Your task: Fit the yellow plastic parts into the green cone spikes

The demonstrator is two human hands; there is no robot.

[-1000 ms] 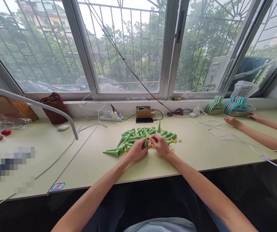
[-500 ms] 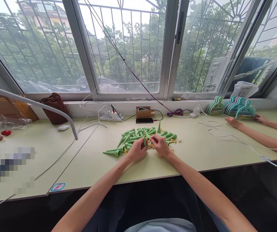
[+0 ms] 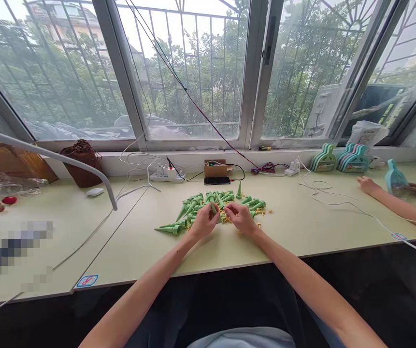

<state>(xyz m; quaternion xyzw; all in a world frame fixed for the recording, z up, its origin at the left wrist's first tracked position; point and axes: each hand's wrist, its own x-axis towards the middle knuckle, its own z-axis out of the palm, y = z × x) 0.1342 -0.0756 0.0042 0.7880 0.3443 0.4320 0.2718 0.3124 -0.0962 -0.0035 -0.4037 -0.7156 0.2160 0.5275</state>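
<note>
My left hand (image 3: 205, 221) is closed around a green plastic watering spike (image 3: 213, 208), which tilts up out of its fingers. Close to the right, my right hand (image 3: 241, 217) has its thumb and fingers pinched together; whatever sits at the tips is too small to make out. Behind and around both hands lies a loose pile of green watering spikes (image 3: 193, 205), several with wide ribbed caps. One spike (image 3: 238, 190) stands upright, point up, at the back of the pile. Small yellow plastic pieces (image 3: 259, 225) are scattered among the spikes and beside my right hand.
Behind the pile are a black phone (image 3: 217, 181), a small cardboard box (image 3: 215, 169) and a power strip (image 3: 167, 174). White cables (image 3: 323, 188) cross the table. At right, another person's hands (image 3: 367, 185) work beside a blue plastic item (image 3: 395, 178). A lamp arm (image 3: 84, 164) reaches in from the left.
The spike in my left hand has tipped to the left and its tip has risen slightly. My right hand stays put. At right, the other person has pulled a blue item away from the row.
</note>
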